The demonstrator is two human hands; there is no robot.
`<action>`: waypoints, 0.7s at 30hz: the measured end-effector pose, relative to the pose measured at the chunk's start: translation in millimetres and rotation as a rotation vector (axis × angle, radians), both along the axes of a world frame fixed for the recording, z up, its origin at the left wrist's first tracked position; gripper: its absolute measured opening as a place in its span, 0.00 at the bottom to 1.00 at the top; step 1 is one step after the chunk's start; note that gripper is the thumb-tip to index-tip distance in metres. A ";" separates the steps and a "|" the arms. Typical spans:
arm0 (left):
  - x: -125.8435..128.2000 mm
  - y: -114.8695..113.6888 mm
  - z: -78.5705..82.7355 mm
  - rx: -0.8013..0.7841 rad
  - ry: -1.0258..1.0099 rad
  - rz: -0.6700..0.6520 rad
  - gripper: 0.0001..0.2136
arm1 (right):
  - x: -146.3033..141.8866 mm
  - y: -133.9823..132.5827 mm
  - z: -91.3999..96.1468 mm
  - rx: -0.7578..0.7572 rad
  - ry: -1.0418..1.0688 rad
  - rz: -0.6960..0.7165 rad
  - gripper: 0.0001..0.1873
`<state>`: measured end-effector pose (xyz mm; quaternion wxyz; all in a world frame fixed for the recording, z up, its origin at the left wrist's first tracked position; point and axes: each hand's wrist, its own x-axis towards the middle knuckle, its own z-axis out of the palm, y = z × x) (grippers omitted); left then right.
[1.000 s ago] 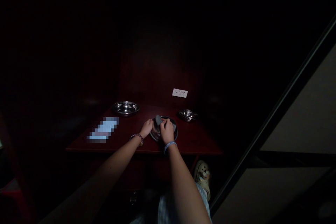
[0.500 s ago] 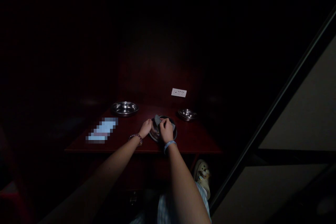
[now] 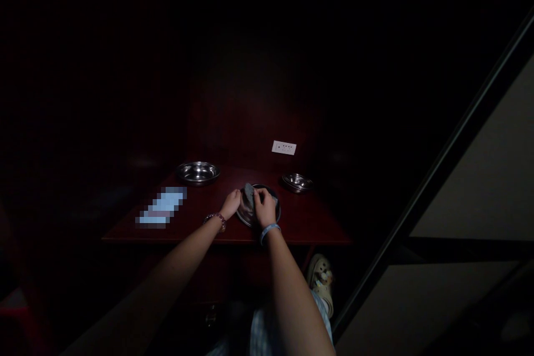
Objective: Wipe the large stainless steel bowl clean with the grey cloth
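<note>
Right fingers [image 3: 258, 194] pinch a partly hidden grey cloth [image 3: 249, 191], but whether left fingers [image 3: 236, 196] grip the dish [image 3: 246, 214] is unclear.

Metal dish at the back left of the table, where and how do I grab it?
Probably pinch the dish by its near rim, coming from the front: it sits open side up, that rim is raised and uncovered, and the wall stands behind.

dim light, red table [image 3: 311, 219], white wall socket [image 3: 284, 148]
</note>
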<state>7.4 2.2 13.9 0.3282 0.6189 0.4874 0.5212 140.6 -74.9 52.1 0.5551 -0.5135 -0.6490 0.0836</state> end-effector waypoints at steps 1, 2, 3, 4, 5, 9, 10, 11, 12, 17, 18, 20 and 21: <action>0.4 -0.2 0.1 -0.020 0.004 0.012 0.14 | 0.2 0.3 -0.3 -0.002 0.006 0.000 0.11; 0.8 -0.7 0.3 -0.035 0.007 0.024 0.14 | 0.3 0.7 -0.6 -0.004 0.010 -0.003 0.11; 1.3 -1.2 0.4 -0.034 0.010 0.028 0.14 | 0.3 1.0 -0.8 -0.007 0.011 -0.008 0.11; 1.7 -1.6 0.4 -0.028 0.012 0.029 0.14 | 0.3 1.3 -1.1 -0.008 0.011 -0.015 0.11; 2.1 -2.0 0.1 -0.022 0.011 0.029 0.14 | 0.1 1.5 -1.3 -0.007 0.010 -0.024 0.11; 2.4 -1.0 -2.1 -0.010 0.003 0.026 0.14 | -1.1 2.0 -1.4 -0.005 0.012 -0.042 0.09; 2.2 -0.4 -2.6 -0.014 0.001 0.022 0.13 | -1.4 2.0 -1.3 -0.007 0.017 -0.040 0.08; 1.9 0.1 -3.0 -0.019 -0.001 0.018 0.13 | -1.7 2.0 -1.2 -0.010 0.025 -0.036 0.08; 1.7 0.4 -3.0 -0.025 -0.003 0.014 0.13 | -1.9 1.9 -1.0 -0.012 0.035 -0.033 0.07; 0.9 -1.8 0.1 -0.023 0.013 0.018 0.14 | -2.5 1.3 -0.4 -0.027 0.069 -0.022 0.07; 0.9 -2.7 1.1 -0.022 0.016 0.019 0.14 | -2.5 1.0 -0.2 -0.028 0.074 -0.020 0.07; 1.0 -4.2 2.7 -0.026 0.015 0.019 0.14 | -2.5 -0.1 0.7 -0.024 0.086 -0.010 0.06; 1.0 -4.6 3.2 -0.029 0.013 0.018 0.14 | -2.5 -1.0 1.4 -0.021 0.087 -0.002 0.06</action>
